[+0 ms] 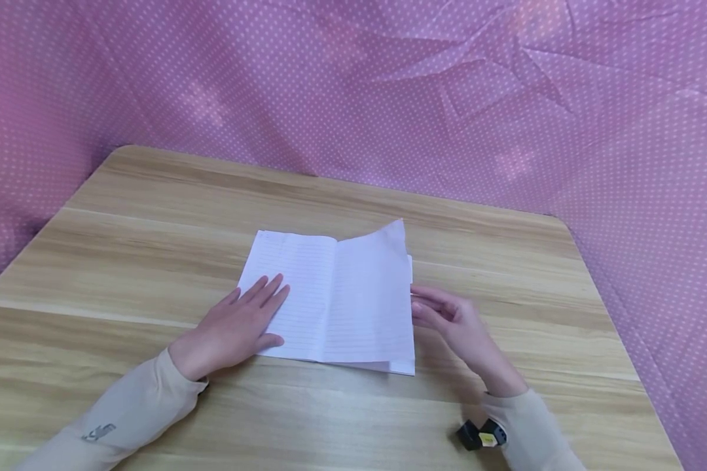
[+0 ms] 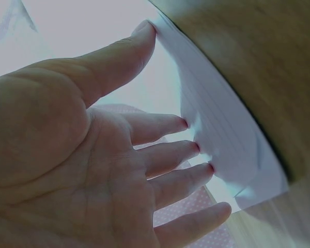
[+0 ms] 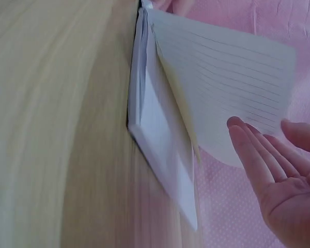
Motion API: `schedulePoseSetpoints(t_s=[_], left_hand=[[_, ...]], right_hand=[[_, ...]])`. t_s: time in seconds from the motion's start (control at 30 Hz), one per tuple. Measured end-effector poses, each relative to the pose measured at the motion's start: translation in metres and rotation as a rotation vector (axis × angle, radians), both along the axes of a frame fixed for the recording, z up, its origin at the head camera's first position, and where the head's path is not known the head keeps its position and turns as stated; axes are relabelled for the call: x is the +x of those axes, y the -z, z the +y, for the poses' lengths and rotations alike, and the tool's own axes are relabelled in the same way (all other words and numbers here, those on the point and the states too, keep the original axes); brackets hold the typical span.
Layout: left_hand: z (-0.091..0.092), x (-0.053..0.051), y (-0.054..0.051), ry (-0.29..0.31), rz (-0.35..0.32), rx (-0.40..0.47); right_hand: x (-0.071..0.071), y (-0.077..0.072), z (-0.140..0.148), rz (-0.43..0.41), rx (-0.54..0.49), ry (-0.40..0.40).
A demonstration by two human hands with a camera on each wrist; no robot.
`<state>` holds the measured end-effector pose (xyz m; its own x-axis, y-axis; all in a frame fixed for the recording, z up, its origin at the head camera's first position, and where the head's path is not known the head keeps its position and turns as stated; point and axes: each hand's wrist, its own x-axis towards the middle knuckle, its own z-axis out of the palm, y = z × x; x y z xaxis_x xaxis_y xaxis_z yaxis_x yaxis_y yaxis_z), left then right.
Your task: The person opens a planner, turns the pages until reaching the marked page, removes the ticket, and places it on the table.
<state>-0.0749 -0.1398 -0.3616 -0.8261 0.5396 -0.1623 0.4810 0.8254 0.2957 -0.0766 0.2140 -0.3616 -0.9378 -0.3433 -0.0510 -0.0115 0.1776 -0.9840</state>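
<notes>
An open lined notebook (image 1: 297, 294) lies on the table in the head view. My left hand (image 1: 230, 330) rests on its left page with fingers spread; the left wrist view shows that palm (image 2: 67, 155) and fingertips against the paper (image 2: 212, 113). A right-hand page (image 1: 368, 294) stands partly lifted, its far corner raised. At its right edge is my right hand (image 1: 456, 324), fingertips partly hidden by the paper. In the right wrist view this hand (image 3: 279, 181) has nearly straight fingers against the raised page (image 3: 227, 82), the thumb apart from them.
The wooden table (image 1: 153, 261) extends around the notebook. Pink dotted cloth (image 1: 353, 98) hangs behind and at both sides. A black device with a yellow label (image 1: 480, 435) is at the right sleeve (image 1: 530, 425).
</notes>
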Motion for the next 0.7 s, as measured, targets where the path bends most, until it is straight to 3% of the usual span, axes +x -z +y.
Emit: schedulePoseSetpoints(t_s=[0.33,0.53,0.7], left_hand=[[-0.003,-0.002,-0.006,-0.016,0.011,0.024],[-0.013,-0.009,-0.017,-0.049,0.106,0.080],[-0.016,-0.015,-0.028,-0.118,0.172,0.186]], right_hand=[[-0.004,-0.004,-0.039,0.143,0.024,-0.166],[-0.010,-0.005,-0.061,0.223,0.059,-0.293],[-0.013,-0.005,-0.074,0.339,0.198,-0.363]])
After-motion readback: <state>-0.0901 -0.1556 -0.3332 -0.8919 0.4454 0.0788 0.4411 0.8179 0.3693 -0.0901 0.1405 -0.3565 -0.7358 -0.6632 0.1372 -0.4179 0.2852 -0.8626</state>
